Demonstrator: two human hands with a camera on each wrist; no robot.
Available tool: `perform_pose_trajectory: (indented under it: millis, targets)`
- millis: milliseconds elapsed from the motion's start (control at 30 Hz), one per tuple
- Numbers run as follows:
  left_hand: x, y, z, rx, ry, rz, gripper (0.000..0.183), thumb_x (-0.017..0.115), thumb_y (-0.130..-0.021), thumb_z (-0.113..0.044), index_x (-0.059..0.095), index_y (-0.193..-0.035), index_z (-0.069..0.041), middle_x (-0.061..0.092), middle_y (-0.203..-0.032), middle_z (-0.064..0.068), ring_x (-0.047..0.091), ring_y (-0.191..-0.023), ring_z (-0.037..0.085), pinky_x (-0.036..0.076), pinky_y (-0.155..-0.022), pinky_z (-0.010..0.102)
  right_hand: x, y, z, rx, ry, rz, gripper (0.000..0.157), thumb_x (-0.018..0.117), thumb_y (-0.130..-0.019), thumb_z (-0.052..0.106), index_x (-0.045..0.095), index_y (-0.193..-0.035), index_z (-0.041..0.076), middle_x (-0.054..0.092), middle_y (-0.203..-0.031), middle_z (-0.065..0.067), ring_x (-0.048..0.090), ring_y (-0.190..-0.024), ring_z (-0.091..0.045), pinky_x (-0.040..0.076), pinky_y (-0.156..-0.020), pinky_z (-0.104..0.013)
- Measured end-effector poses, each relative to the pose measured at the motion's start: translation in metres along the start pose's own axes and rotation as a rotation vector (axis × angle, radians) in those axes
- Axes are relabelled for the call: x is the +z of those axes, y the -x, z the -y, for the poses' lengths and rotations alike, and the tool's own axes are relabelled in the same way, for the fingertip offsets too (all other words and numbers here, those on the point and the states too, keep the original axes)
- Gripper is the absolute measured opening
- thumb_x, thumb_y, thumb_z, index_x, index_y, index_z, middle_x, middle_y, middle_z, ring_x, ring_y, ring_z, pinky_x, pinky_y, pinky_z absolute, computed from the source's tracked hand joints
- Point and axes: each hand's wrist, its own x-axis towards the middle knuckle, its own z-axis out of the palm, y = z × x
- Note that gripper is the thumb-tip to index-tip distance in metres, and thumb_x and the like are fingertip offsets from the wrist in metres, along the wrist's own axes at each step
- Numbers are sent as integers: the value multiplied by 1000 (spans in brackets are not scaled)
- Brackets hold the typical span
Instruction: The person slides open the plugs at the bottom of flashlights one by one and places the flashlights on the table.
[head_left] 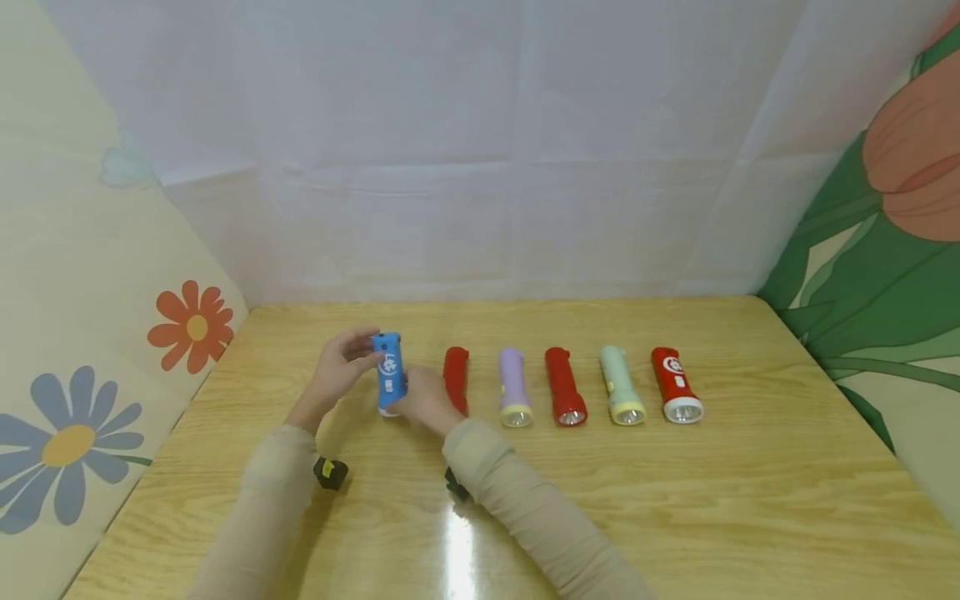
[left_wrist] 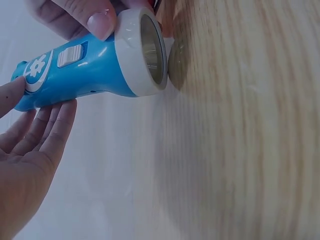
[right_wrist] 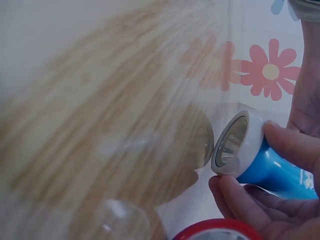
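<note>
Fingers (left_wrist: 87, 17) partly hide blue flashlight (left_wrist: 95, 72); right arm (head_left: 543, 510), leftmost red flashlight (head_left: 455, 375).

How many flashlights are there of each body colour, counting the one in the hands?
Blue flashlight: 1
Red flashlights: 3
Purple flashlight: 1
Pale green flashlight: 1
Total: 6

- A wood-grained table (head_left: 750, 508) is streaked with bright glare (head_left: 460, 554).
- A creased white cloth (head_left: 450, 167) is hung behind it.
- On the left, a pale panel (head_left: 52, 217) is printed with a red flower (head_left: 197, 327) and a blue flower (head_left: 69, 445).
- On the right, a patterned panel (head_left: 911, 500) is printed with a pink tulip (head_left: 918, 158) and green leaves (head_left: 862, 275).
</note>
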Motion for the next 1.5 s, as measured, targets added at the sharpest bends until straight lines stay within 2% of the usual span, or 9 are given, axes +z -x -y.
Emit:
perform_pose_trajectory:
  millis: [133, 333, 433, 600, 833, 1033, 1233, 1367, 1500]
  targets:
    - [-1, 3, 3, 40, -6, 15, 41, 58, -87, -2, 45, -125, 7, 53, -116, 25, 52, -106, 32, 42, -92, 42, 0, -1, 0, 1, 1, 15, 41, 79, -70, 16, 60, -102, 1, 63, -88, -5, 57, -76, -15, 49, -72, -27]
    - [-3, 8, 5, 79, 13, 14, 38, 60, -84, 1, 49, -121, 6, 56, -113, 22, 55, -96, 13, 45, -87, 27, 0, -3, 0, -3, 42, 21, 39, 81, -67, 16, 61, -97, 2, 62, -83, -4, 56, -73, -15, 48, -70, -26]
    - [-4, 11, 6, 99, 37, 15, 38, 61, -83, 2, 49, -119, 6, 55, -113, 23, 55, -94, 8, 46, -85, 22, 0, -4, 0, -5, 57, 24, 38, 81, -65, 15, 61, -95, 2, 61, -80, -3, 55, -71, -14, 47, -68, -25]
    - [-7, 15, 4, 110, 65, 35, 39, 61, -83, 2, 48, -119, 6, 55, -113, 24, 55, -94, 7, 46, -83, 21, 1, -4, 0, -4, 58, 22, 36, 82, -65, 14, 62, -93, 2, 61, -79, -3, 55, -70, -14, 48, -67, -25]
    - [-10, 19, 3, 123, 57, 62, 40, 63, -82, 1, 48, -118, 6, 54, -114, 23, 54, -96, 7, 46, -85, 24, 2, -3, 1, -38, 86, 4, 35, 82, -64, 15, 63, -90, 1, 63, -76, -4, 55, -67, -13, 48, -65, -24]
    - [-14, 22, 7, 138, 47, 80, 37, 64, -82, -2, 50, -117, 3, 57, -112, 13, 55, -97, 8, 47, -83, 26, 4, -2, 2, -53, 112, -13, 33, 82, -64, 15, 64, -88, 1, 62, -74, -4, 53, -63, -12, 47, -62, -23]
    - [-15, 26, 7, 165, 36, 82, 34, 63, -83, -1, 51, -114, 5, 59, -109, 8, 55, -96, 7, 48, -81, 25, 7, -2, 4, -68, 185, -22, 34, 82, -65, 16, 64, -91, 1, 63, -77, -4, 53, -65, -12, 47, -65, -24]
    - [-16, 28, 5, 172, 39, 89, 32, 63, -83, -1, 52, -112, 5, 60, -104, -2, 55, -95, 7, 48, -80, 25, 7, 0, 6, -75, 235, -18, 34, 81, -67, 16, 64, -93, 2, 64, -79, -5, 54, -67, -13, 47, -67, -25]
    - [-19, 31, 3, 173, 17, 104, 29, 62, -84, -2, 54, -111, 4, 60, -102, -2, 55, -93, 9, 48, -79, 26, 8, 0, 7, -82, 267, -24, 36, 81, -66, 17, 64, -94, 2, 65, -82, -5, 56, -70, -14, 48, -70, -25]
